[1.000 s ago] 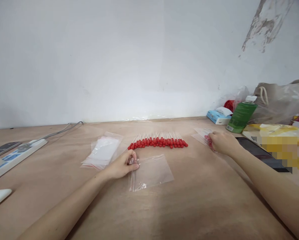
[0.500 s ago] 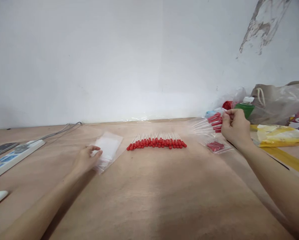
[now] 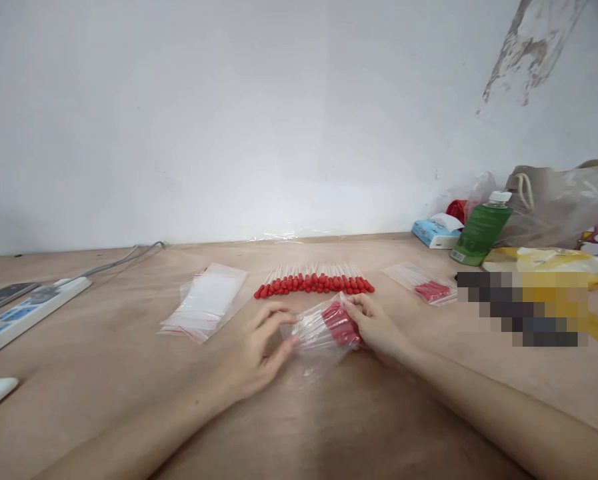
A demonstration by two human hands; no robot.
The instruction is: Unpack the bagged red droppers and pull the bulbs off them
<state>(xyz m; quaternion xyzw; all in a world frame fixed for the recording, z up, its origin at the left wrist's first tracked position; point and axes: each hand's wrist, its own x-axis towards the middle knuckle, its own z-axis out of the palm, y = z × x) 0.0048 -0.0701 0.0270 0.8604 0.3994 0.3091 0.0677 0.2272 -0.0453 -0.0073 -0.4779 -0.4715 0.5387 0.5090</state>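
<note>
Above the tabletop (image 3: 353, 420), the right hand (image 3: 373, 323) grips a part-covered bag (image 3: 319, 330); the left hand's (image 3: 263, 350) hold is unclear.

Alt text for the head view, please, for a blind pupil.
The right hand holds a bag of red-tipped sticks, the left hand at its other end. Beyond lies a row of loose sticks, between piled bags at left and another filled bag at right.

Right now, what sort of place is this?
Probably a makeshift indoor worktable: clear bags and red-tipped sticks lie on it, with a power strip towards the left edge.
</note>
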